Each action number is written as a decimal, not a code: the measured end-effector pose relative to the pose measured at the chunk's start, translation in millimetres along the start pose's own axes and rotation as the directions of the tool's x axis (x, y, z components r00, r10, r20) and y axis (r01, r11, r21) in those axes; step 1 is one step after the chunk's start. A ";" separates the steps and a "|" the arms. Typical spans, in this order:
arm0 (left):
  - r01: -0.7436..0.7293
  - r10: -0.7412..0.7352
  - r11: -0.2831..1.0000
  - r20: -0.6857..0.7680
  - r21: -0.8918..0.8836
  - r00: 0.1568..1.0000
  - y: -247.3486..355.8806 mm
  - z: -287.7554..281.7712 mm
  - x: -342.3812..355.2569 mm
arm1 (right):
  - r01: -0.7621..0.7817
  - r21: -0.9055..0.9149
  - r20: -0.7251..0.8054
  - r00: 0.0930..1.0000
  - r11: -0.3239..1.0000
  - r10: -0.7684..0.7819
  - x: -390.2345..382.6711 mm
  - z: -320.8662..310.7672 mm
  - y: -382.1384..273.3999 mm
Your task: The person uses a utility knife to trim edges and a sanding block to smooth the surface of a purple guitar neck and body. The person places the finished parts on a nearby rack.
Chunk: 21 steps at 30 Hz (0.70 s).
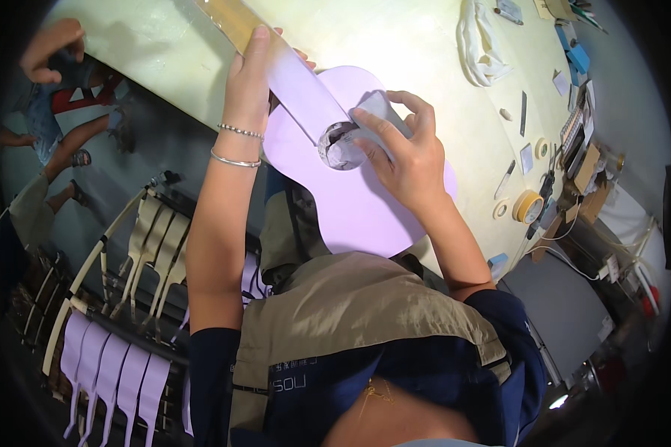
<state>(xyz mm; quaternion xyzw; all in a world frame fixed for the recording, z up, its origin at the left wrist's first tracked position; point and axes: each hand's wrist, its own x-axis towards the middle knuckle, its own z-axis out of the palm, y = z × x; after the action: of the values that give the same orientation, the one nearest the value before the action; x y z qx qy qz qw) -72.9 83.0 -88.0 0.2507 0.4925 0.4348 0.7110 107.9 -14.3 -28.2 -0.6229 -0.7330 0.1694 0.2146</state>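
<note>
Far upper L of the frame we see a co-worker's hand [52,52]; lower L, a row of lilac neck-shaped parts [114,363] on a rack [74,290]. Upper ctr, our L hand [247,78] is clamped round the neck [306,93] of a lilac guitar [373,212], mid-frame. Our R hand [410,153], apart from the L, has fingers on a flat grey piece [382,106] nr the sound hole [338,149]; can't tell if it's pinched. Upper R: white bundle [492,71] on table [350,37]; R of ctr, yellow tape roll [537,211].
</note>
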 end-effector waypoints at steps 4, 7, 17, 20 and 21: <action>0.007 -0.007 1.000 -0.012 -0.004 1.000 -0.1 1.4 -0.1 | 0.105 -0.130 -0.117 0.986 0.986 -0.120 -3.1 19.7 8.8; 0.009 -0.009 1.000 -0.007 -0.003 1.000 -0.9 -0.2 1.0 | 0.145 -0.169 -0.118 0.979 0.975 -0.167 -1.9 20.9 8.0; 0.077 -0.074 0.996 -0.080 0.034 0.994 -0.2 -3.6 4.4 | 0.264 -0.173 -0.001 0.963 0.949 -0.268 1.2 21.3 13.2; 0.067 -0.065 0.997 -0.073 0.027 0.995 -0.4 -3.1 3.7 | 0.326 -0.182 -0.025 0.942 0.928 -0.335 8.5 24.2 17.1; 0.060 -0.058 0.998 -0.070 0.023 0.996 -1.4 -2.8 3.3 | 0.317 -0.194 -0.006 0.946 0.928 -0.324 9.2 24.7 16.5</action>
<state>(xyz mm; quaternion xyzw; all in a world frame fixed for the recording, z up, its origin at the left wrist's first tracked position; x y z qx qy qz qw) -74.4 84.9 -91.8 0.2297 0.5297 0.4157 0.7027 107.6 -2.0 -56.7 -0.5157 -0.8334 0.0493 0.1927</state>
